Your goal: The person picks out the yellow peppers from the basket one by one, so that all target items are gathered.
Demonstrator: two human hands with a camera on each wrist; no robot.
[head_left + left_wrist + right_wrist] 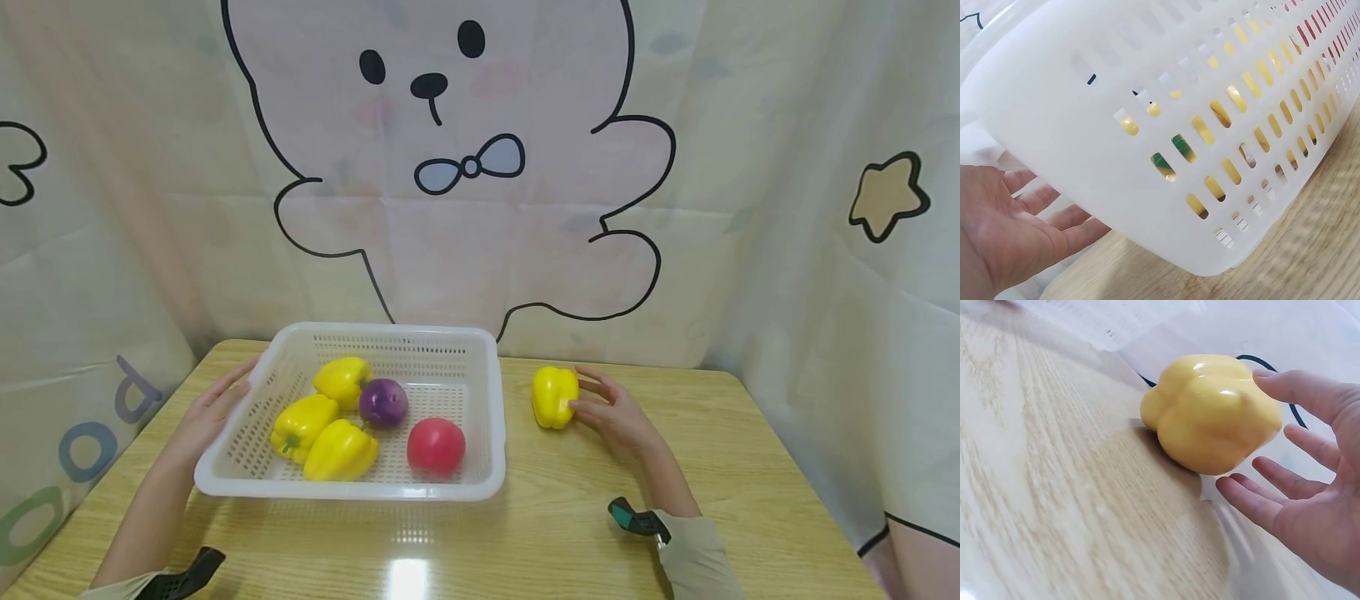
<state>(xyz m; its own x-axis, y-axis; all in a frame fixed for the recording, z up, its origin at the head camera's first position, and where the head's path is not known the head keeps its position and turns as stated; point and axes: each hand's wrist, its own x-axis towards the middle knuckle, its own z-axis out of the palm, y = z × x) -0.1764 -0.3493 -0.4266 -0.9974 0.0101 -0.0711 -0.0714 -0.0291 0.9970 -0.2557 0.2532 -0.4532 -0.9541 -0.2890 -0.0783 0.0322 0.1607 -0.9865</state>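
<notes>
A yellow bell pepper [555,397] stands on the table to the right of the white basket [352,490]. My right hand [613,414] is at its right side, fingers spread. In the right wrist view, the thumb [1297,387] is at the pepper's surface and the other fingers are extended beside it; contact is hard to tell. At the basket's left side rests my left hand [213,412], its fingers [1079,228] stretched along the outer wall and partly hidden behind it. Inside the basket lie several yellow bell peppers [342,452], a purple round vegetable [383,403] and a red round one [436,447].
The wooden table [570,533] carries the basket and the lone pepper. Behind it and along both sides hangs a pale curtain [720,250] printed with a bear, a star and letters. The table's back edge runs close behind the basket.
</notes>
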